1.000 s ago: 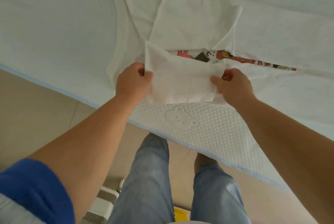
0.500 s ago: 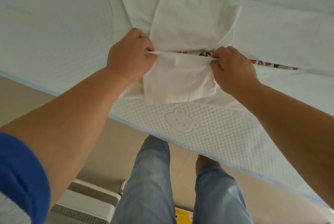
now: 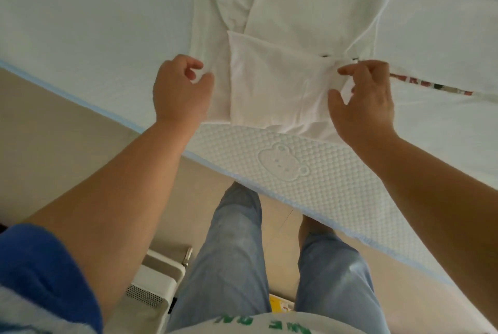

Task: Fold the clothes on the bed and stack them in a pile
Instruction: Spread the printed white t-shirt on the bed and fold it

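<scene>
A white T-shirt (image 3: 318, 10) lies partly folded near the front edge of the bed (image 3: 80, 23). Its lower part is folded up into a flat square panel (image 3: 275, 83) between my hands. My left hand (image 3: 177, 91) hovers at the shirt's left edge, fingers loosely curled and holding nothing. My right hand (image 3: 363, 96) is at the panel's right corner with thumb and fingers spread apart, the fingertips just at the cloth. A thin strip of red and black print (image 3: 431, 85) shows to the right of that hand.
The white quilted mattress has a blue-piped front edge (image 3: 323, 207) and an embossed bear mark (image 3: 280, 163). Below it are beige floor, my legs in blue jeans (image 3: 231, 252), a white appliance (image 3: 156, 279) at lower left and a yellow item (image 3: 280, 304).
Both hands carried the shirt's lower edge up and laid it over the print, then let go. The folded panel now lies flat and my fingers have opened.
</scene>
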Tool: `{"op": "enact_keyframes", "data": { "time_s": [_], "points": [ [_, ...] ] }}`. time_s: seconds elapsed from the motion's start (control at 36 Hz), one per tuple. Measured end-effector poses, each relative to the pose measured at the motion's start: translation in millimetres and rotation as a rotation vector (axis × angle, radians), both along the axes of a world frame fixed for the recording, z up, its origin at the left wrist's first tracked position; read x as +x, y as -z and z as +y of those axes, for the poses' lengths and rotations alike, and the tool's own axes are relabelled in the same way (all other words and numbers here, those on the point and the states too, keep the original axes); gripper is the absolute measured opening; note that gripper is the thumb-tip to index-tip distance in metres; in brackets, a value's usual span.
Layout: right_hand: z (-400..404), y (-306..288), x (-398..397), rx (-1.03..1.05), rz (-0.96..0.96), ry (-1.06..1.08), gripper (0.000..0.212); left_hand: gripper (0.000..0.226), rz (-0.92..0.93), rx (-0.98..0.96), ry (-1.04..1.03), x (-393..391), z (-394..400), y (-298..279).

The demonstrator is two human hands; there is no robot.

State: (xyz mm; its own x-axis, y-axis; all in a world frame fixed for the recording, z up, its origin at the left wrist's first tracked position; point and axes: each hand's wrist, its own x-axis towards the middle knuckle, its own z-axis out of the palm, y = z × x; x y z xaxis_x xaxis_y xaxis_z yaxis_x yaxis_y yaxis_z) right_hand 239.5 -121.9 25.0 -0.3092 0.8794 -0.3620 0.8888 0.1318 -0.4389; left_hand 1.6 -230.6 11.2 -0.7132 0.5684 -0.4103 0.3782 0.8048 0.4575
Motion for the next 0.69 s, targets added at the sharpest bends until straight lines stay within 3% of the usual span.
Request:
{"op": "enact_keyframes", "data": {
  "time_s": [0.08,0.17,0.28,0.39,0.53,0.69],
  "points": [
    [-22,-7,3,-0.081,-0.012,-0.116,0.033,0.033,-0.032,-0.139,-0.083,-1,-35,-3],
    [-46,-11,3,-0.129,-0.055,-0.276,0.029,0.037,-0.183,-0.199,-0.101,2,-60,-4],
    [-65,-4,7,-0.145,-0.233,-0.437,0.032,0.028,-0.332,-0.134,-0.135,6,-69,-2],
    [-61,8,7,-0.086,-0.332,-0.429,0.037,0.034,-0.359,-0.051,-0.235,4,-67,4],
    [-52,15,2,-0.016,-0.311,-0.549,0.025,0.017,-0.515,-0.006,-0.306,3,-62,12],
    [-42,12,2,-0.03,-0.308,-0.654,0.015,0.015,-0.605,0.056,-0.415,-12,-56,8]
  ]
}}
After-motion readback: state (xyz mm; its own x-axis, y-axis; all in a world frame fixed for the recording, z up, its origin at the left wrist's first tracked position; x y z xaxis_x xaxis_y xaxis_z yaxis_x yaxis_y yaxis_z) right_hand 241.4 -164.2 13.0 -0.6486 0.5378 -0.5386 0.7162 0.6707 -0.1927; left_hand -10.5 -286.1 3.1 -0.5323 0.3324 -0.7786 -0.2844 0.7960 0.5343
